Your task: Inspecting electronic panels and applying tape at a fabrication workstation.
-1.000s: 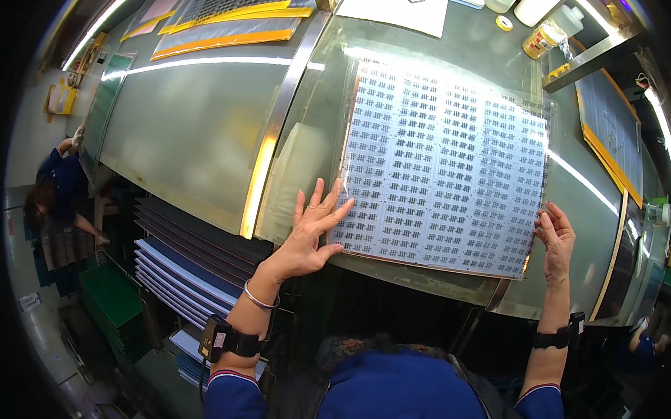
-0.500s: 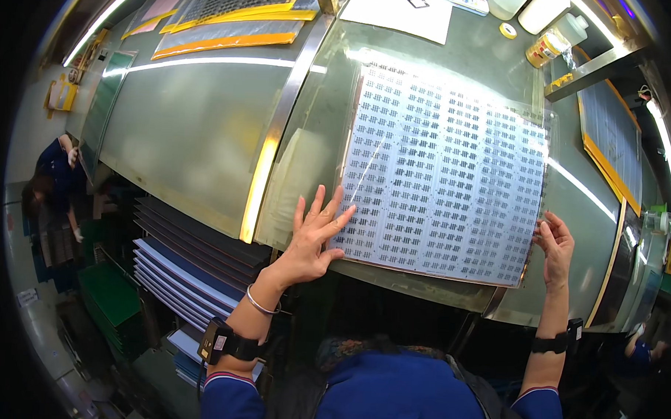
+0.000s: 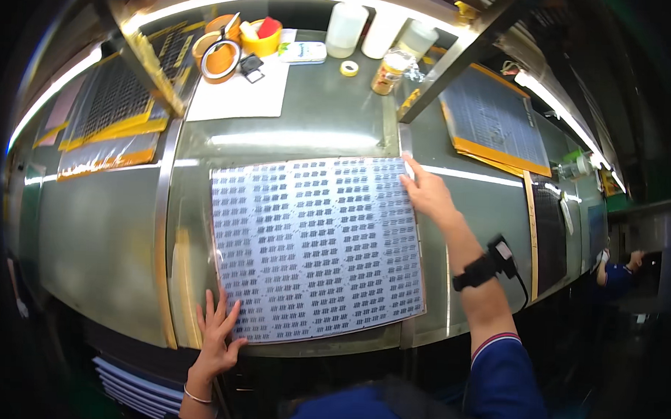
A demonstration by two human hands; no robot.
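A rectangular panel (image 3: 319,246), pale blue-white with rows of small dark marks, lies flat on the glass-like worktop (image 3: 308,138). Its surface is glossy, like film. At the near left corner is my left hand (image 3: 216,338), fingers spread, their tips along the left edge and the thumb by the near edge. My right hand (image 3: 430,194) reaches to the far right corner. Its thumb and fingers close around that corner, though the exact grip is partly hidden.
Beyond the panel lie a white sheet (image 3: 240,92), a round magnifier (image 3: 221,61), a tape roll (image 3: 348,68), bottles (image 3: 347,31) and a jar (image 3: 390,72). A metal post (image 3: 459,59) rises at right. Yellow-edged films (image 3: 494,119) lie right, stacked panels (image 3: 137,391) below left.
My right hand has moved from the panel's near right edge up to its far right corner. My left hand stays at the near left corner. The view has swung right.
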